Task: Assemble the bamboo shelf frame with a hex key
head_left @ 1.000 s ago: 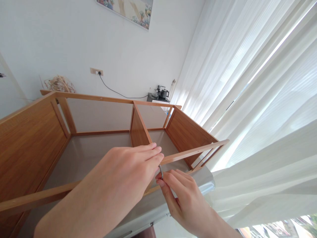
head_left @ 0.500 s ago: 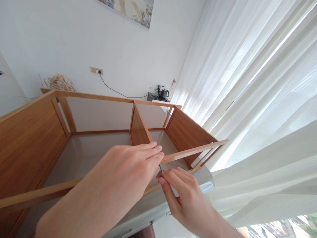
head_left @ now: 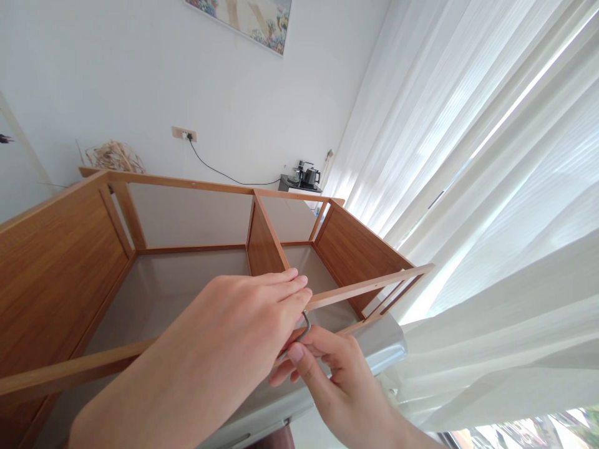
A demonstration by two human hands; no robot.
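A wooden frame with panelled sides (head_left: 40,274) and a middle divider (head_left: 261,240) spreads out in front of me. My left hand (head_left: 229,343) lies over the joint where the near rail (head_left: 360,289) meets the divider, its fingers together and bent over the wood. Just below those fingertips, my right hand (head_left: 344,377) pinches a bent metal hex key (head_left: 307,325) between thumb and forefinger. The key's upper end goes up to the rail's underside; its tip is hidden. The joint itself is covered by my left hand.
Beneath the frame is a grey surface with a rounded edge (head_left: 390,343). White curtains (head_left: 491,206) hang close on the right. At the back, a black kettle (head_left: 310,177) stands on a small cabinet, its cord running to a wall socket (head_left: 184,134). Dried stalks (head_left: 115,157) are behind the frame.
My right hand has swung to the left and turned, taking the lower part of the hex key toward and partly under my left hand. The left hand stays on the joint.
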